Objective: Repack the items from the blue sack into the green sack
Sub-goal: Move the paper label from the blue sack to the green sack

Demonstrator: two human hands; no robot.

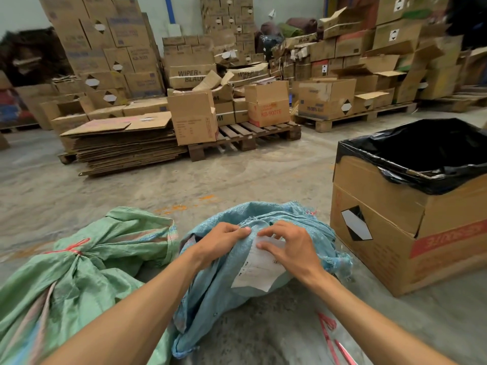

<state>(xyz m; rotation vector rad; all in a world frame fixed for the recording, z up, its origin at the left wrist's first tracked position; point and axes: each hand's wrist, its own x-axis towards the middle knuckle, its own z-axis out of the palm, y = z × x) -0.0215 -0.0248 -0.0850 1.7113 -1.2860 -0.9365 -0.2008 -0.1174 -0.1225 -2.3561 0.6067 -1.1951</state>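
Note:
The blue woven sack lies on the concrete floor in front of me, crumpled, with a white paper label on its side. My left hand pinches a fold of the blue cloth near the sack's top. My right hand rests on the label and the cloth beside it, fingers bent and spread. To the left lies the green sack, bunched and tied at the neck with a red string. What the blue sack contains is hidden.
A big cardboard box lined with a black plastic bag stands close on the right. Red strapping lies on the floor near my right arm. Pallets with stacked cartons and flattened cardboard fill the back.

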